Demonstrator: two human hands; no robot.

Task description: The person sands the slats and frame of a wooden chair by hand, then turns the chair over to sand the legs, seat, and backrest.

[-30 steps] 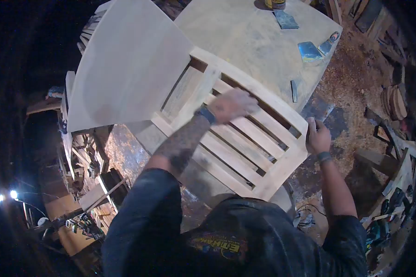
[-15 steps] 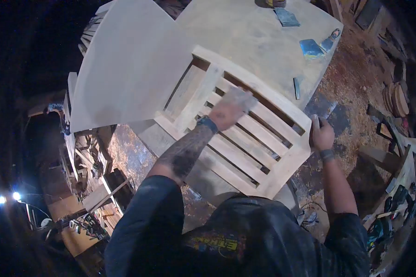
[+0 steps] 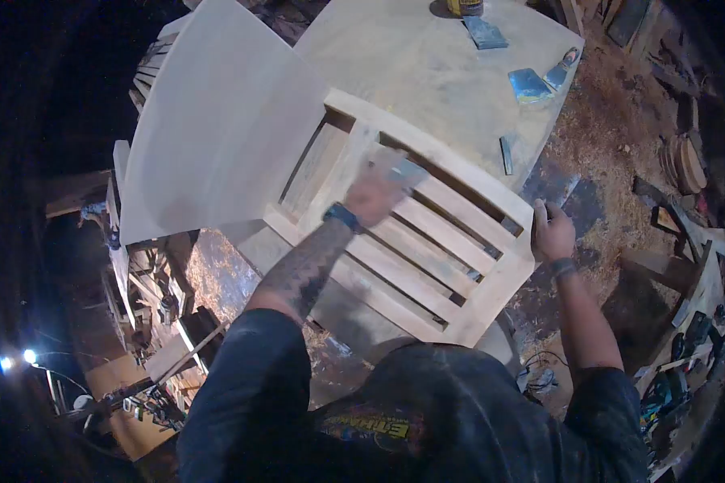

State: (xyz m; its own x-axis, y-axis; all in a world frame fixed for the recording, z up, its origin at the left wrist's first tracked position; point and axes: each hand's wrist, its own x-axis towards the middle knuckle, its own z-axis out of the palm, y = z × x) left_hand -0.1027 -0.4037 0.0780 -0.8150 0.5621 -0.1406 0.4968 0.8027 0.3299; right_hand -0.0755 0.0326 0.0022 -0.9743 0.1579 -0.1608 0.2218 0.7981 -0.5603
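A pale slatted wooden panel [image 3: 485, 318] with a wide frame lies tilted in front of me, its far edge resting against the table. Over the upper slats is my left hand [image 3: 370, 193], blurred by motion and pressed down. Under its fingers shows a grey-blue piece of sandpaper [image 3: 408, 172], flat against the wood. At the panel's right corner my right hand [image 3: 554, 233] grips the frame's edge, thumb on top, the other fingers partly hidden.
The pale tabletop [image 3: 395, 56] carries folded blue sandpaper [image 3: 529, 84], another sheet [image 3: 485, 33], a narrow dark strip [image 3: 506, 155] and a tin [image 3: 465, 6]. A large pale board [image 3: 217, 121] stands at left. Sawdust covers the floor [image 3: 596, 153]; tools lie at lower right.
My left hand has shifted a little left along the slats with the sandpaper. My right hand stays at the panel's corner. The whole view has moved slightly.
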